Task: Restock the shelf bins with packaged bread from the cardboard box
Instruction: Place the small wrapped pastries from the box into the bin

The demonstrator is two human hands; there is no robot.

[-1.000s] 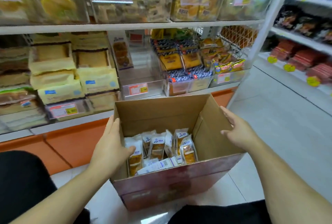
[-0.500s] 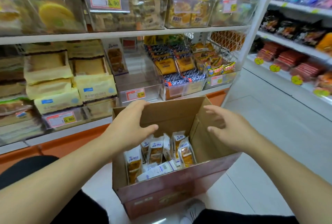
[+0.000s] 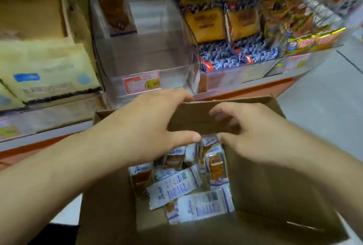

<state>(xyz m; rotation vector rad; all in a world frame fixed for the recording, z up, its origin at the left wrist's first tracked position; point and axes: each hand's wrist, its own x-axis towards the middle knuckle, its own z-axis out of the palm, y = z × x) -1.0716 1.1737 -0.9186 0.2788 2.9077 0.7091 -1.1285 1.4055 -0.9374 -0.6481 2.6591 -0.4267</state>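
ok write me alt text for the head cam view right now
Two bare hands reach into an open cardboard box of small packaged bread, the left hand and right hand meeting over the upright packs. Just behind stands a nearly empty clear shelf bin with a price tag, flanked by stocked bins.

box (image 3: 265, 195): brown | bread packs (image 3: 176, 187): white, blue print | price tag (image 3: 141, 84): seemingly red-yellow

Shelf (image 3: 49, 134) bearing clear bins (image 3: 153, 64), floor (image 3: 324, 91) under cardboard box (image 3: 275, 185)
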